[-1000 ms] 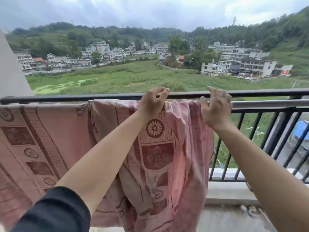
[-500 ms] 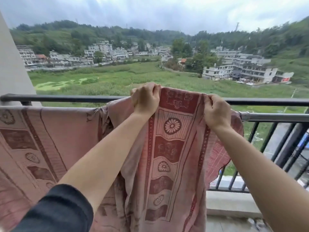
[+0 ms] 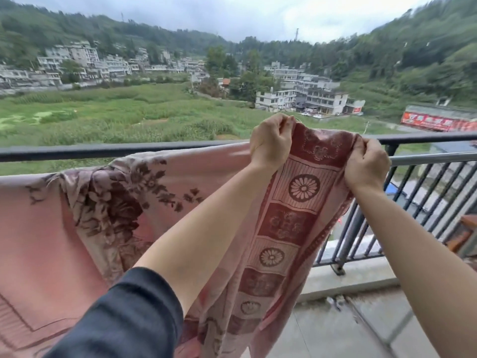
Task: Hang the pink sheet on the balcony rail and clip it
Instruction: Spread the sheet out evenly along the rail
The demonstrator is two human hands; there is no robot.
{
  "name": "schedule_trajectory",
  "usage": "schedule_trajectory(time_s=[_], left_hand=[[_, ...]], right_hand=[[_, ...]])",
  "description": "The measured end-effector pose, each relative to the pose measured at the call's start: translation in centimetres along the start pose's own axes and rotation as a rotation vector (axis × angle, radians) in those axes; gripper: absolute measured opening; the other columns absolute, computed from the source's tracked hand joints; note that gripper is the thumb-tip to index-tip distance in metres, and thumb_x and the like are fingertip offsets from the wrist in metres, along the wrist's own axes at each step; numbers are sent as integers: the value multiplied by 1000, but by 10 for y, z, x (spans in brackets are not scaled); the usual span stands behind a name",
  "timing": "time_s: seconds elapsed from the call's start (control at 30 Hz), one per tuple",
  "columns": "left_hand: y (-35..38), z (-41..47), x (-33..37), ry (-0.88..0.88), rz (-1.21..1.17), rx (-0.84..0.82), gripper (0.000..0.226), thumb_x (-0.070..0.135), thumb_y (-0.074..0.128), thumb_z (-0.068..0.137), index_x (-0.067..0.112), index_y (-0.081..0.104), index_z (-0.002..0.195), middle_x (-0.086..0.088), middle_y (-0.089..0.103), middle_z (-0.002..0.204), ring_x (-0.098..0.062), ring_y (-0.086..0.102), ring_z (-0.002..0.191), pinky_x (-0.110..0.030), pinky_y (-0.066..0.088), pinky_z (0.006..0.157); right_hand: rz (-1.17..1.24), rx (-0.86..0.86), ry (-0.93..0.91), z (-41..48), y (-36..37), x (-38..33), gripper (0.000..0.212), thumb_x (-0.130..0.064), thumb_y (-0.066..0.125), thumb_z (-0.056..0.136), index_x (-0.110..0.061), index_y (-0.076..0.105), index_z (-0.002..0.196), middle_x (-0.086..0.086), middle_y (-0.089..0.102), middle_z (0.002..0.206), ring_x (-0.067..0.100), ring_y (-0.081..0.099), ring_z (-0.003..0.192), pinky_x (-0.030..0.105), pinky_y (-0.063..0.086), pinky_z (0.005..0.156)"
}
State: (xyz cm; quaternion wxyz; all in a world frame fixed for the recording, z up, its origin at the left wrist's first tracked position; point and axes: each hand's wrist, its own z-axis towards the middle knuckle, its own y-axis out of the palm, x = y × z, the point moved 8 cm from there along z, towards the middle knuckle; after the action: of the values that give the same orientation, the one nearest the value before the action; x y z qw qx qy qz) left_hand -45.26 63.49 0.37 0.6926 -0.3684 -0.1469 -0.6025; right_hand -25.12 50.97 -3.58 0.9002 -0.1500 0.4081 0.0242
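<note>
The pink sheet (image 3: 77, 228), printed with dark red flowers and a patterned border, hangs over the silver inner rail (image 3: 426, 159) on the left and centre. Its right end is lifted up above the dark top rail (image 3: 103, 151). My left hand (image 3: 271, 142) grips the top edge of the border strip, fingers curled round the cloth. My right hand (image 3: 366, 164) pinches the same edge further right, near the corner. The stretch between the hands is pulled taut. No clip is visible.
Dark vertical balusters (image 3: 361, 223) run under the rails on the right, above a concrete kerb (image 3: 348, 277). A tiled balcony floor (image 3: 335, 329) lies below. Beyond are green fields and buildings. A brown object (image 3: 464, 233) sits at the far right.
Both hands took hold of the sheet's bunched right end, lifted it off the rail and carried it to the right, spreading the border strip. The view turned right.
</note>
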Motion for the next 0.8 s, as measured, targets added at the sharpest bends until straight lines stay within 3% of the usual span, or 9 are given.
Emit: schedule_trajectory(time_s=[0.07, 0.13, 0.23, 0.3, 0.37, 0.47, 0.6, 0.7, 0.8], left_hand=[[13, 0, 0, 5, 5, -22, 26, 30, 54, 98, 12, 71, 92, 2, 71, 80, -14, 65, 73, -19, 51, 64], [28, -4, -10, -28, 76, -80, 27, 33, 52, 98, 15, 70, 91, 3, 71, 79, -15, 65, 73, -33, 55, 67], [46, -17, -22, -43, 375, -153, 34, 40, 45, 97, 18, 65, 82, 3, 68, 75, -21, 64, 73, -36, 52, 70], [52, -24, -19, 1, 551, -148, 39, 43, 38, 98, 19, 58, 76, 0, 69, 80, -24, 63, 78, -40, 48, 80], [55, -30, -13, 7, 621, -114, 44, 45, 30, 99, 21, 59, 76, -1, 70, 84, -25, 62, 83, -42, 42, 88], [47, -40, -11, -40, 641, -2, 48, 44, 28, 99, 20, 67, 86, -2, 71, 94, -24, 61, 95, -41, 32, 94], [35, -59, -18, -102, 775, 64, 42, 47, 37, 98, 20, 69, 94, -3, 71, 100, -26, 60, 101, -41, 28, 98], [32, -63, -14, -146, 727, 140, 37, 46, 42, 98, 23, 69, 88, -2, 72, 90, -27, 62, 92, -41, 29, 96], [47, -61, -6, -217, 711, 160, 35, 44, 42, 98, 21, 68, 88, -5, 72, 87, -30, 62, 93, -42, 31, 99]], right_hand=[[80, 44, 144, 11, -12, 21, 47, -36, 32, 107, -2, 64, 104, 14, 63, 99, 28, 56, 95, 25, 27, 71], [107, -56, 313, 13, -6, 54, 49, -39, 28, 106, -5, 63, 103, 12, 63, 105, 28, 56, 102, 27, 30, 76], [68, -426, 518, -9, 34, 106, 74, -64, 31, 93, -3, 65, 113, 18, 66, 121, 33, 61, 110, 34, 45, 92], [298, -703, 686, -33, 57, 122, 87, -79, 28, 84, -9, 69, 116, 12, 72, 114, 29, 68, 101, 40, 53, 90], [443, -959, 627, -51, 67, 111, 62, -60, 32, 98, -14, 72, 108, 8, 75, 102, 24, 69, 90, 34, 55, 77], [263, -1134, 329, -55, 62, 98, 48, -49, 46, 98, -10, 74, 96, 4, 76, 87, 20, 68, 80, 37, 56, 77], [128, -776, 46, 8, 27, 77, 49, -41, 45, 101, 0, 67, 84, 4, 64, 74, 20, 57, 71, 40, 49, 72], [282, -459, 173, 64, -24, 84, 44, -39, 38, 105, -10, 57, 78, 1, 56, 73, 19, 51, 69, 37, 39, 67], [137, -188, 180, 119, -85, 110, 38, -34, 34, 107, -8, 57, 91, 5, 58, 84, 24, 51, 80, 26, 29, 66]])
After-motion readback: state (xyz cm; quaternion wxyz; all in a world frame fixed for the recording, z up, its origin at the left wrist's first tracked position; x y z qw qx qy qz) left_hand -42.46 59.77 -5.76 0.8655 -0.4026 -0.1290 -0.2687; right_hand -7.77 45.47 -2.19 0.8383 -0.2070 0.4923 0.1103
